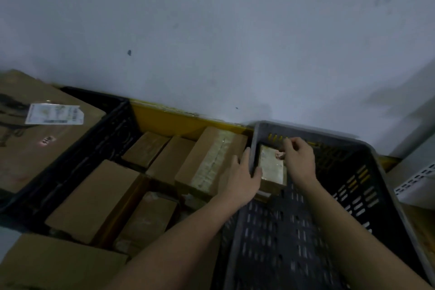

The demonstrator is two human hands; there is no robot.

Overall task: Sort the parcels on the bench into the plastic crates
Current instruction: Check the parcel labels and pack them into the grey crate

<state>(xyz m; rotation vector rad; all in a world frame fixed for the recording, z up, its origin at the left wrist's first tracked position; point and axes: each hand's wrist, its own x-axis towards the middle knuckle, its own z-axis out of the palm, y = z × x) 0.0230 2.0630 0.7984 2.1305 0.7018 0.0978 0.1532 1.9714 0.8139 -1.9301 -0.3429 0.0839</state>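
Grey crate [254, 148] | small parcel [271, 168] between left hand [244, 175], right hand [299, 160]

Both forearms bare, entering from bottom of frame, angled up toward centre right. Left hand [244, 176] at centre of frame, palm down, fingers straight and pointing up-frame, thumb hooked rightward. Right hand [297, 160] just right of it, slightly higher in frame, back of hand to camera, wrist bent, fingers curled with fingertips [288, 142] bunched as if pinching; what they hold cannot be told. Hands close together, not touching.
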